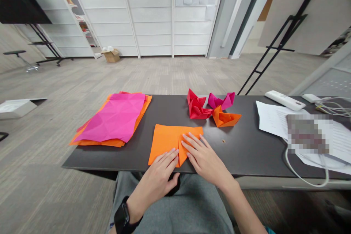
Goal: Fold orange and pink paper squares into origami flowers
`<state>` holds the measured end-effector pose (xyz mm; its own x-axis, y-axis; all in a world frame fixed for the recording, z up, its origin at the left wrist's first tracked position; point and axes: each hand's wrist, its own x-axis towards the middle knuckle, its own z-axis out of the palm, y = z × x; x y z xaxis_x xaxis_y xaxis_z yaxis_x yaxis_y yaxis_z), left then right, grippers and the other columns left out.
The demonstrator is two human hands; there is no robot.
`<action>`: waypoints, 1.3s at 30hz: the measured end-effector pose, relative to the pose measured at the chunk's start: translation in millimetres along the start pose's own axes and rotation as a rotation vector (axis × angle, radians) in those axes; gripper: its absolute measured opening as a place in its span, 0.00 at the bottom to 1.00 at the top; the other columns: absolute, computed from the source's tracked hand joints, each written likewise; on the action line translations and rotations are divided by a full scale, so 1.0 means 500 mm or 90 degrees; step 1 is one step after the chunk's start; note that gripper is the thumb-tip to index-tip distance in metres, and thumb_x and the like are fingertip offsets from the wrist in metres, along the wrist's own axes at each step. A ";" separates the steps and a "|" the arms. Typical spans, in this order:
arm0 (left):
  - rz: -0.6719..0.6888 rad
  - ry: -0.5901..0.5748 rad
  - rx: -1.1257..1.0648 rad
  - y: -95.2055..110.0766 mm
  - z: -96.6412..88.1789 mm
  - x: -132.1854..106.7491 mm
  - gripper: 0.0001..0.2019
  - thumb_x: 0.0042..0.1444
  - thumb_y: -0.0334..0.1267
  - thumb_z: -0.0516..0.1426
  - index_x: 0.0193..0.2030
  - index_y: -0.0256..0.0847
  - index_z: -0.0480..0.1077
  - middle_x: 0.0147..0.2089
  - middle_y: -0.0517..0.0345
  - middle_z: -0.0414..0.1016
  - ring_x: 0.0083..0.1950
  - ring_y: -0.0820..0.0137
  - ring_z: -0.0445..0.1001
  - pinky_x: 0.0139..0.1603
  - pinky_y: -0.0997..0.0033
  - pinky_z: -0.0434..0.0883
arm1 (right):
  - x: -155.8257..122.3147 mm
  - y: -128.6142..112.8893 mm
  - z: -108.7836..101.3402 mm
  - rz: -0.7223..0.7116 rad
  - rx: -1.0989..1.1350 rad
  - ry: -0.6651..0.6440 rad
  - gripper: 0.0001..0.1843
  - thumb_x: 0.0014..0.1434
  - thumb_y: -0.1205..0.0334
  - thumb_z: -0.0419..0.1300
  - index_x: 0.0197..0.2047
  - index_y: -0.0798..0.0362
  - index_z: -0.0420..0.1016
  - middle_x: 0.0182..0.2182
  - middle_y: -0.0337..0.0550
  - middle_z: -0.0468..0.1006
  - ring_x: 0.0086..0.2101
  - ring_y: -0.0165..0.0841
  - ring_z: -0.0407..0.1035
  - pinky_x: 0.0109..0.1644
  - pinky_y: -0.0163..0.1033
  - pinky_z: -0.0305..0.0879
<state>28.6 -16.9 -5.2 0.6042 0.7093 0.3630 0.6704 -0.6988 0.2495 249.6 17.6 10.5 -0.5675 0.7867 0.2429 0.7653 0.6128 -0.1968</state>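
A sheet of orange paper (163, 139) lies near the table's front edge, its right part folded over toward the middle. My left hand (164, 168) rests on the lower edge of the paper beside the fold, fingers stretched out. On the folded right part, my right hand (204, 157) lies flat with its fingers spread. Both hands press on the paper without gripping it. Beyond it stand folded paper boats: a red one (197, 108), a magenta one (221, 101) and an orange one (226, 118).
A stack of pink and orange paper (115, 115) lies at the table's left end. On the right are printed sheets (270, 117), a white remote-like device (285, 100), white cables (336, 106) and a blurred-out patch. The dark table (104, 159) ends close to my lap.
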 end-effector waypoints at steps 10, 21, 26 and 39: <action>-0.010 0.005 -0.003 0.004 -0.004 -0.002 0.26 0.59 0.29 0.56 0.64 0.34 0.61 0.65 0.42 0.68 0.66 0.57 0.68 0.63 0.54 0.72 | 0.003 -0.004 0.007 0.022 0.000 -0.001 0.24 0.70 0.64 0.47 0.67 0.50 0.63 0.65 0.45 0.65 0.65 0.39 0.56 0.68 0.55 0.53; -0.021 -0.009 -0.003 0.006 -0.005 -0.001 0.25 0.58 0.29 0.57 0.63 0.33 0.62 0.65 0.41 0.68 0.66 0.57 0.67 0.64 0.53 0.70 | 0.000 -0.002 0.009 0.045 0.019 0.011 0.22 0.68 0.64 0.50 0.64 0.54 0.66 0.64 0.49 0.66 0.64 0.40 0.58 0.68 0.55 0.54; -0.024 -0.027 -0.012 0.006 -0.007 -0.002 0.27 0.58 0.29 0.57 0.65 0.32 0.60 0.66 0.40 0.67 0.67 0.57 0.66 0.64 0.52 0.70 | 0.004 -0.004 0.004 0.037 0.014 -0.009 0.24 0.69 0.63 0.49 0.67 0.47 0.63 0.65 0.45 0.66 0.64 0.41 0.58 0.67 0.57 0.54; -0.028 -0.052 -0.038 -0.001 -0.009 -0.004 0.25 0.59 0.30 0.57 0.64 0.38 0.62 0.68 0.45 0.64 0.69 0.59 0.63 0.67 0.55 0.67 | 0.011 0.014 -0.002 0.015 0.088 -0.079 0.23 0.70 0.64 0.48 0.66 0.46 0.64 0.68 0.41 0.61 0.68 0.40 0.50 0.70 0.58 0.49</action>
<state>25.1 -18.4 -1.8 0.6091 0.7431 0.2770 0.6717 -0.6691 0.3179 252.2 26.5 11.4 -0.5894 0.7990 0.1192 0.7348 0.5915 -0.3318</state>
